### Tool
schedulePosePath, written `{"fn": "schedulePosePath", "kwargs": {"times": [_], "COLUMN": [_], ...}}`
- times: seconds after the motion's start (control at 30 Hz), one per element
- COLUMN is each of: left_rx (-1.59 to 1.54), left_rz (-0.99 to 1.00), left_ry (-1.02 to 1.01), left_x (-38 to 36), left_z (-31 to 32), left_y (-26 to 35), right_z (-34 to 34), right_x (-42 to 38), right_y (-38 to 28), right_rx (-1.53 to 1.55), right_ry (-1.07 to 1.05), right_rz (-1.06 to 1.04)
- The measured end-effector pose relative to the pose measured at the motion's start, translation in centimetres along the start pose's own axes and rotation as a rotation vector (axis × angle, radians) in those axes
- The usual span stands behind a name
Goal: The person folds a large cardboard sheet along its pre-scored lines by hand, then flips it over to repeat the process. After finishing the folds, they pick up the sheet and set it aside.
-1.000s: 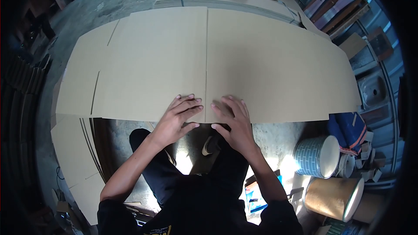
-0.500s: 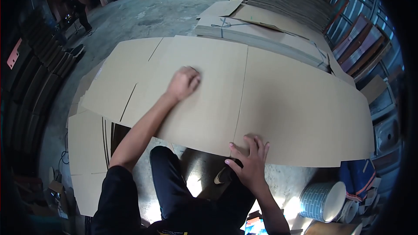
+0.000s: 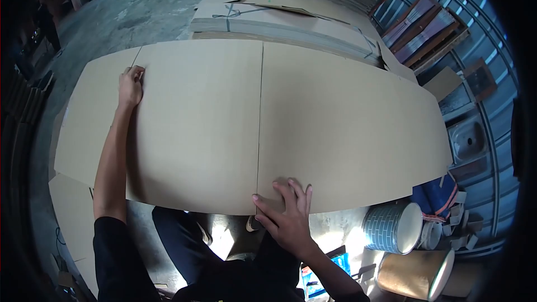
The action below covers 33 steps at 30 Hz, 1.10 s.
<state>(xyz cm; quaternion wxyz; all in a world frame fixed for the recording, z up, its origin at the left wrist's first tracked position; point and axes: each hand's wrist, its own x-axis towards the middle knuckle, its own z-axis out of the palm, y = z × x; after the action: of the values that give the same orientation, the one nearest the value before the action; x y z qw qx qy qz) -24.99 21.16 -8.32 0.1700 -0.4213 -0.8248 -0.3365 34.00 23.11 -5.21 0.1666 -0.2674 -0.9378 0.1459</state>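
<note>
A large flat cardboard sheet [image 3: 196, 128] spans the view, with a crease line running front to back near its middle and a slit at its upper left. On its left part, near that slit, rests my left hand [image 3: 131, 86] with the fingers curled in; what they hold, if anything, is hidden. My right hand [image 3: 286, 215] lies at the sheet's front edge beside the crease, fingers spread, with nothing in it.
Behind the sheet stands a strapped cardboard stack [image 3: 291, 27]. More cardboard [image 3: 70, 212] lies lower left. At the right are a blue-patterned roll [image 3: 389, 227], a gold roll [image 3: 414, 274] and a metal sink [image 3: 467, 140]. A person [image 3: 47, 25] stands far left.
My left hand has moved left and away from me to the slit. My right hand stays at the front edge by the crease. The view has shifted to the right.
</note>
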Motion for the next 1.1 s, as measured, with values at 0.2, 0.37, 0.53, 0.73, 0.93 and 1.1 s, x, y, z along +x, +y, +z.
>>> {"fn": "schedulePosePath", "kwargs": {"times": [0.2,0.37,0.53,0.73,0.93,1.1], "left_rx": [0.238,0.139,0.071,0.18,0.466,0.451], "left_rz": [-0.058,0.12,0.268,0.163,0.042,-0.093], "left_ry": [0.063,0.0,-0.104,-0.074,-0.224,-0.213], "left_x": [-1.1,-1.0,-0.4,-2.0,-2.8,-3.2], "left_z": [-0.8,-1.1,-0.8,-0.3,-0.7,-0.7], "left_y": [3.2,2.3,1.7,2.4,3.2,5.2], "right_z": [0.2,0.6,0.5,-0.2,-3.6,-3.5], "right_x": [0.1,0.2,0.2,0.5,3.1,15.6], "right_y": [0.0,0.1,0.2,-0.1,2.0,10.0], "right_rx": [-0.031,-0.016,-0.017,-0.016,0.165,0.029], "right_ry": [-0.026,-0.029,-0.01,-0.013,-0.067,0.276], "right_rz": [0.019,0.004,-0.007,-0.029,0.031,0.16]}}
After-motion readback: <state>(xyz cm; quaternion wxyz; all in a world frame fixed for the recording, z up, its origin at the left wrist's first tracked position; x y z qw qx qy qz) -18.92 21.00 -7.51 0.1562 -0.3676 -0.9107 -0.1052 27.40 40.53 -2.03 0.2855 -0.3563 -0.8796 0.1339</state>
